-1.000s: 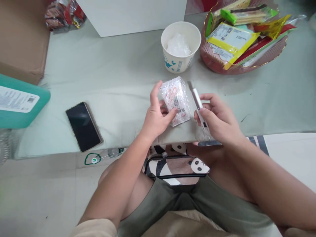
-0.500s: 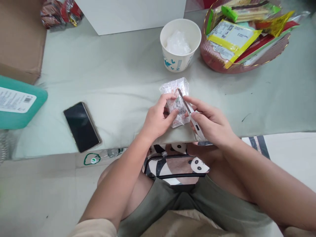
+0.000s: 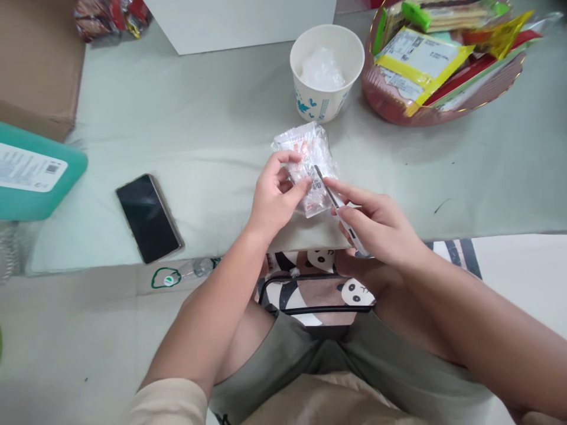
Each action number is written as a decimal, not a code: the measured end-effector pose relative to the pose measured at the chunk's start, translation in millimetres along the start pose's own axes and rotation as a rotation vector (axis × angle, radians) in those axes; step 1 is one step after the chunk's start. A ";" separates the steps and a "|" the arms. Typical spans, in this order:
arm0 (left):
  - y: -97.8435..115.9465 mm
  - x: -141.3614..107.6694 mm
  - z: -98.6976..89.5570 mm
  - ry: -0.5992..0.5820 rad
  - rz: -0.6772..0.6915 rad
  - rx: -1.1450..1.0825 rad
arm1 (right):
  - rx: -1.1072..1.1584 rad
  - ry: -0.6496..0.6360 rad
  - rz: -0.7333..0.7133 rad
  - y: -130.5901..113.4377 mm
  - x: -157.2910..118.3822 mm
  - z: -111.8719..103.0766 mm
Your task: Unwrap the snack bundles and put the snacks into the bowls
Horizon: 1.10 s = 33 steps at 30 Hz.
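A small packet in clear, crinkled plastic (image 3: 316,154) lies near the table's front edge, with orange and dark print on it. My left hand (image 3: 277,192) grips its left side between thumb and fingers. In my right hand (image 3: 376,221) is a utility knife (image 3: 346,226) with a white handle, my index finger stretched along its top. The dark blade points away from me, its tip at the packet's middle; whether it has cut the plastic I cannot tell. Just beyond the packet stands a white paper cup (image 3: 316,106) with crumpled clear plastic (image 3: 322,69) inside.
A pink bowl (image 3: 385,109) heaped with wrapped snacks stands at the back right. On the left lie a black phone (image 3: 149,218) and a green container (image 3: 39,203), with a cardboard box (image 3: 39,65) behind. A white box (image 3: 248,23) stands at the back.
The packet has turned and shifted slightly left in my left hand. The knife's tip now sits lower on it, nearer its middle. The whole view has moved a little.
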<state>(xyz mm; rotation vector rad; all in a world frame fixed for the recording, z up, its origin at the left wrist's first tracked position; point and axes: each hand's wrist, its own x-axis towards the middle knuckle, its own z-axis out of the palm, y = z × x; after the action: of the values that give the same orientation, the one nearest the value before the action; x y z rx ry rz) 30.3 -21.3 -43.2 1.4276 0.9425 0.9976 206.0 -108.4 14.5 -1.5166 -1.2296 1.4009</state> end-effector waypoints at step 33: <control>-2.0 17.9 -42.9 0.312 0.095 -0.088 | -0.869 0.483 -0.071 25.3 32.5 -59.0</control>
<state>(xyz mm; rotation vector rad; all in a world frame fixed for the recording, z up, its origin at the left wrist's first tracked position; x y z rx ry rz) -4.4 9.7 -42.1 1.2746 1.0479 1.3443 266.8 -79.0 -10.3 -2.1714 -1.6260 0.3637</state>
